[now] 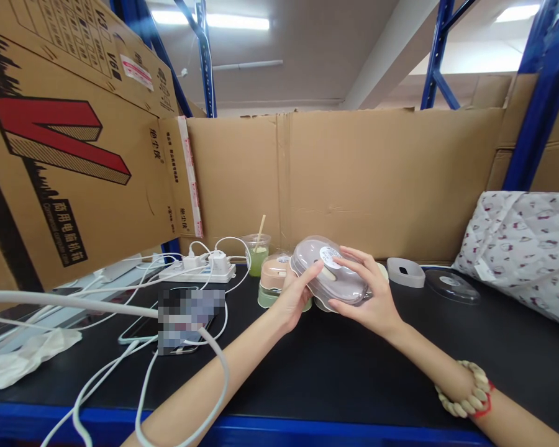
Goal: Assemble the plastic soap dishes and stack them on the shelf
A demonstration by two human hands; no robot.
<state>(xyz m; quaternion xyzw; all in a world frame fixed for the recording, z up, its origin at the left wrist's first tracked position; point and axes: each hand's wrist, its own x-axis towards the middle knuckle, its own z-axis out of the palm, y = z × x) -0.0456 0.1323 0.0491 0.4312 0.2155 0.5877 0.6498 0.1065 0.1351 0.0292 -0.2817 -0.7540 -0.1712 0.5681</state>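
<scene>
Both hands hold a greyish lidded container (340,288) with a clear domed cover and a round white sticker, tilted above the black surface. My left hand (297,297) grips its left side, thumb across the front. My right hand (375,298) wraps its right side, fingers over the top and thumb below. Behind my left hand, a pink container (274,273) sits on a green one (268,298). Part of a pale item (382,270) shows behind my right fingers. To the right lie a light grey open shell (406,273) and a clear dark-looking cover (451,285).
A cup of green drink (259,259) with a straw stands behind the stack. A power strip (198,272), white cables (223,372) and a phone (140,329) occupy the left. A quilted bag (531,248) is at right, cardboard (377,180) behind.
</scene>
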